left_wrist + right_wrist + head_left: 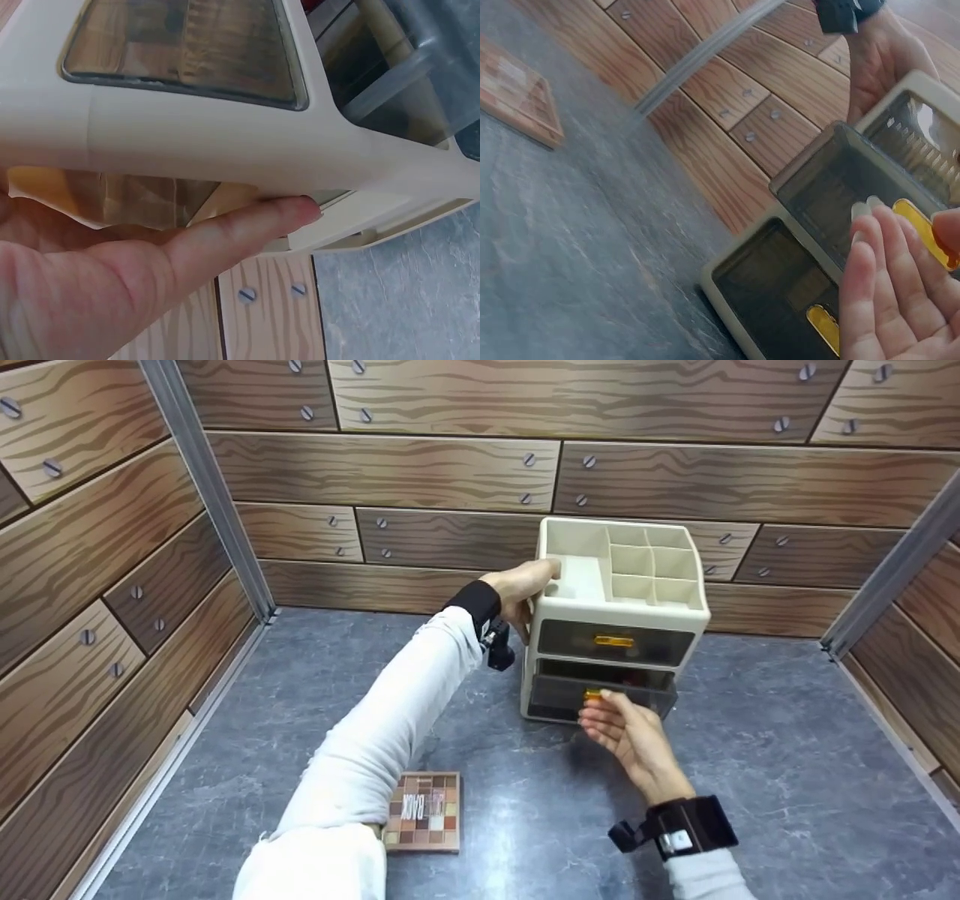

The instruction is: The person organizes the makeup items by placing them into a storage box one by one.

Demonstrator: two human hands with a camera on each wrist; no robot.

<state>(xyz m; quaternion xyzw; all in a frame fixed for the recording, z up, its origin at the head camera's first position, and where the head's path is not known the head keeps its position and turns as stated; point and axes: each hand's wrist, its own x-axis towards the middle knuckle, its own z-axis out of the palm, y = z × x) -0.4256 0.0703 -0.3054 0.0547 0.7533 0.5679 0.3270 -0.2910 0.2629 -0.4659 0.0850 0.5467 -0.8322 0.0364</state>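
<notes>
A cream desktop organizer [621,609] stands upright, with divided compartments on top and dark see-through drawers in front. Its middle drawer [559,694] is pulled partly out; the upper drawer [559,637] is closed. My right hand [630,739] pinches the amber handle [922,229] of the middle drawer between thumb and fingers. In the right wrist view, a lower drawer [772,277] sits closed beneath it. My left hand [521,589] grips the organizer's upper left side, thumb over the top rim; in the left wrist view a finger [262,225] lies along the cream frame.
An eyeshadow palette [442,829] lies on the grey marbled surface [300,675], partly hidden by my left sleeve. Wood-patterned walls [420,472] with metal corner strips [217,495] enclose the sides and back, the back wall close behind the organizer.
</notes>
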